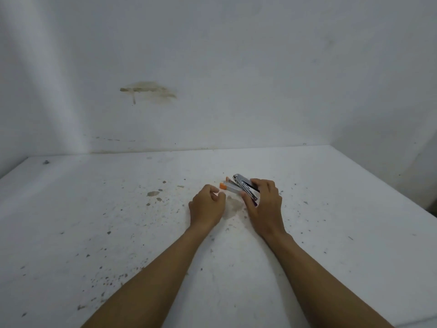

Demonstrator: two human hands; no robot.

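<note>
Holding the open stapler, the right hand sits beside the curled left hand, whose grip is unclear.

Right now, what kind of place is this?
Probably a plain workroom or storeroom, though I can't be sure. A bare white wall with a brown stain stands behind a speckled, dirty white tabletop, and the right hand holds an opened silver metal stapler with orange tips.

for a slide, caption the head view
Right hand holds an opened stapler on a speckled white table, left hand curled beside it.
</note>
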